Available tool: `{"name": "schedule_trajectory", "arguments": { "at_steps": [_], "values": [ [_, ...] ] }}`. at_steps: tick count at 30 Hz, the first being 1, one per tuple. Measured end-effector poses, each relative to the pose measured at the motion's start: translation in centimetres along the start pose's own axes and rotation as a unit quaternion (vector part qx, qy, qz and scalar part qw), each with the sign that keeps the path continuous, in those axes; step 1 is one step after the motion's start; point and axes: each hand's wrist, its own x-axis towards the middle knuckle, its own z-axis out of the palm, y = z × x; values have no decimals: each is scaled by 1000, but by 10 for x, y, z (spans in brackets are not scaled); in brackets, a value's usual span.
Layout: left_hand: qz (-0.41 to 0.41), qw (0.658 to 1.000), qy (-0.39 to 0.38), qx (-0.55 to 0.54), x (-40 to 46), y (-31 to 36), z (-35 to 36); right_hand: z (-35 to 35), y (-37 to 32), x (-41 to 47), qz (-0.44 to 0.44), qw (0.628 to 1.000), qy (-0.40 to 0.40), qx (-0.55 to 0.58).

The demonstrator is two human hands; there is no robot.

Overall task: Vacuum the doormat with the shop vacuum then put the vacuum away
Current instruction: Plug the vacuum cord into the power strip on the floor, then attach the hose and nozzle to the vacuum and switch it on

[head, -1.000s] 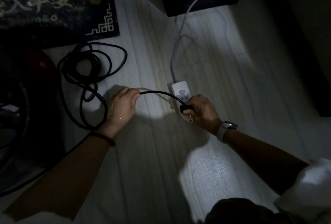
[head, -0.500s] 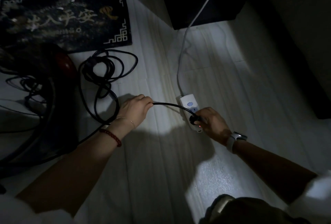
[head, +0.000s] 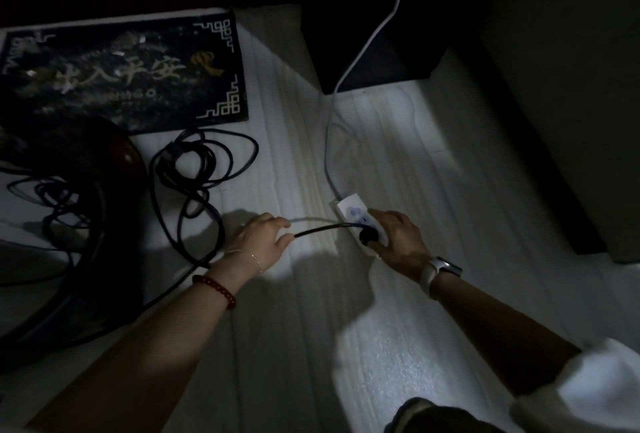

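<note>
Left hand: the left hand (head: 261, 235) lies low over the floor (head: 398, 346), fingers curled loosely round the black power cord (head: 322, 227) a little way back from the plug; grip looks light.
Right hand: the right hand (head: 398, 240) is curled over the black plug (head: 367, 236) and the near end of the white power strip (head: 353, 214), pressing there. I cannot tell whether the plug is fully seated.
Risk at the strip: the strip lies loose on the floor, so a hard push or pull may slide or tip it; fingers sit close to the plug face and could touch the pins if it is half in.
Risk from the cord: the slack makes a tangled coil (head: 204, 169) between the hands and the mat; it could snag, kink, or catch a foot. Dim light makes the socket hard to see.
Shop vacuum: the shop vacuum (head: 86, 197), dark with a red patch, stands at the left edge of the floor, hose looped about it.
Doormat: the doormat (head: 121, 76) lies at the far left, just beyond the coil, with pale scraps on it, seemingly not yet vacuumed.
Writing: light Chinese characters on the mat, apparently 出入平安; the first is unclear. No brand is legible.
</note>
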Motion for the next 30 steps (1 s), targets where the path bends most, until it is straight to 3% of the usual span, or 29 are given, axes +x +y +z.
{"name": "schedule_trajectory", "arguments": {
  "at_steps": [5, 12, 18, 24, 30],
  "values": [
    [-62, 997, 45, 33, -59, 37, -65, -52, -80, -36, 24, 999, -39, -13],
    [-104, 971, 204, -71, -201, 81, -214, -165, -247, -113, 1, 996, -47, 70],
    [-146, 953, 224, -140, -329, 114, -341, -267, -372, -179, -45, 995, -51, 80],
    [-260, 892, 314, -197, -441, 115, -426, -325, -468, -224, -96, 982, -93, 130],
    [-340, 827, 362, -262, -500, 82, -447, -317, -537, -242, -116, 972, -151, 140]
  ]
}}
